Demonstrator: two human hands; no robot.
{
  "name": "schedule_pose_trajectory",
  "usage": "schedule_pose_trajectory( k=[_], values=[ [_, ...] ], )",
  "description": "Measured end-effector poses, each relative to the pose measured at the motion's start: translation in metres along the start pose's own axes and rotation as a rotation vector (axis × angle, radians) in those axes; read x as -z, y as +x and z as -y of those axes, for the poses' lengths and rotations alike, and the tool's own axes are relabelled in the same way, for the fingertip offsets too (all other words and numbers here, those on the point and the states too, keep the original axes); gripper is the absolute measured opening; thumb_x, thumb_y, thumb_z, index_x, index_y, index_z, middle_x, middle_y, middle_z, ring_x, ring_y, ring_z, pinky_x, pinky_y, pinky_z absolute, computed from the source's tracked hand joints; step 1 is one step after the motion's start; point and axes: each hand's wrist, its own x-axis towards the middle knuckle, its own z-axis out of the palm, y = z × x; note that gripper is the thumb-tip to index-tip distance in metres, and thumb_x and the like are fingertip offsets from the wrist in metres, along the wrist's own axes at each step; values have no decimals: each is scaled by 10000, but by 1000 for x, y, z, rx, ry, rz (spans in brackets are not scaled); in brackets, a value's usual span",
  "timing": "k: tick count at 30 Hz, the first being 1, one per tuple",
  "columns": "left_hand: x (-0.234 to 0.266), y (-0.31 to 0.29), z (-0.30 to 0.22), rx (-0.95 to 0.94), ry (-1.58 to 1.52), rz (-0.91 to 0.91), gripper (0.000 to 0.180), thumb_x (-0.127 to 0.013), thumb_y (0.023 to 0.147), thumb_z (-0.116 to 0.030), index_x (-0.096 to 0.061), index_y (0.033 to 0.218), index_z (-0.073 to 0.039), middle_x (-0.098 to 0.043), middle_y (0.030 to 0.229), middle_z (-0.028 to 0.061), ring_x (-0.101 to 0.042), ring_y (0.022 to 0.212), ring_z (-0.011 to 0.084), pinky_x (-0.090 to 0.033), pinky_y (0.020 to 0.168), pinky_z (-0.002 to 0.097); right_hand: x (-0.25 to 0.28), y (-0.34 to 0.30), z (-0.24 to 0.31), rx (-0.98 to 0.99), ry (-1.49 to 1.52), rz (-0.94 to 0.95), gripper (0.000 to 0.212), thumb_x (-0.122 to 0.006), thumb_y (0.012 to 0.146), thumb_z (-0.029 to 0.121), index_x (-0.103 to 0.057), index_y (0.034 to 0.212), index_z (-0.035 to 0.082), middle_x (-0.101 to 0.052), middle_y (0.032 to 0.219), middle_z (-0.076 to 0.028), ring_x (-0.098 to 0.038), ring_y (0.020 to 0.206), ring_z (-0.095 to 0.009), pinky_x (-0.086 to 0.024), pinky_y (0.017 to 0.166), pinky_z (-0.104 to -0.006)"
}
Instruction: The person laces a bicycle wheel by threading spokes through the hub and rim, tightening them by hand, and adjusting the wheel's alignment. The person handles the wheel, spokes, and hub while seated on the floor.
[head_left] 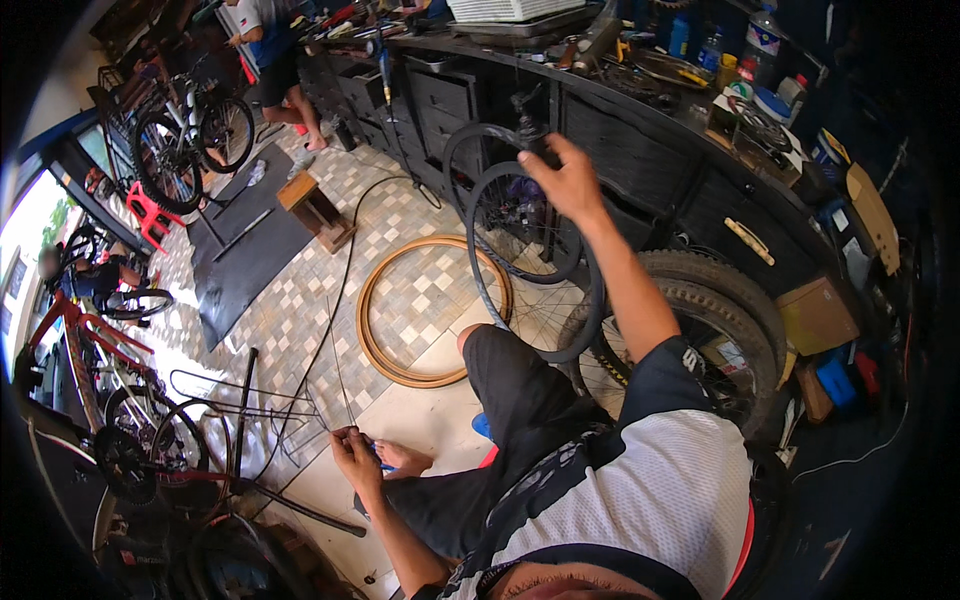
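Note:
My left hand (358,464) is closed low by my bare foot, and a thin spoke-like rod (340,370) rises from its fingers. Raised at the dark bench front, my right hand (568,180) has its thumb and fingers around a dark part I cannot make out. That part lies beside a black clamp-like fixture (530,112). Just below it stand bicycle wheels with dark rims (482,285) and thin spokes. On the floor between my hands lies a pair of tan-edged bicycle tires (365,340).
A small wooden stool (315,205) stands on the tiles beside a black mat (255,250). Bicycles, including a red-framed one (85,340), line the left side. Knobby tires (735,310) lean at my right. Tools and bottles crowd the workbench (640,85). Another person (275,60) stands far back.

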Motion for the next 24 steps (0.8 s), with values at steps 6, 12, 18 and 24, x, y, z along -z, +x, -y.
schedule_pose_trajectory(
  k=[6,12,18,24],
  values=[
    [-20,7,-4,-31,-56,56,177,-576,1116,-196,-533,1028,-49,-528,696,8,-439,556,55,-346,484,231,116,43,19,-24,-596,-268,539,-746,914,464,-667,1288,83,-768,1094,-236,-732,1045,-450,-568,901,-528],
    [-24,3,-5,-66,-45,100,165,-571,1116,-188,-539,1037,-46,-558,705,20,-447,530,57,-339,466,224,199,100,9,-360,-1053,-322,606,-633,938,559,-745,1269,64,-733,1237,-268,-690,1182,-464,-541,981,-569],
    [-22,-6,-7,-3,-6,110,143,-570,1111,-166,-556,1042,-42,-585,722,20,-467,565,59,-355,490,231,212,128,-7,-517,-1145,-114,477,-649,978,425,-767,1242,46,-723,1325,-207,-700,1221,-399,-561,998,-523],
    [-26,-11,-13,65,-44,123,143,-582,1102,-164,-573,1037,-37,-605,731,24,-475,558,55,-376,485,235,206,147,-26,-572,-1170,-103,376,-719,957,228,-751,1291,60,-705,1375,-179,-676,1278,-378,-565,1039,-494]
  ],
)
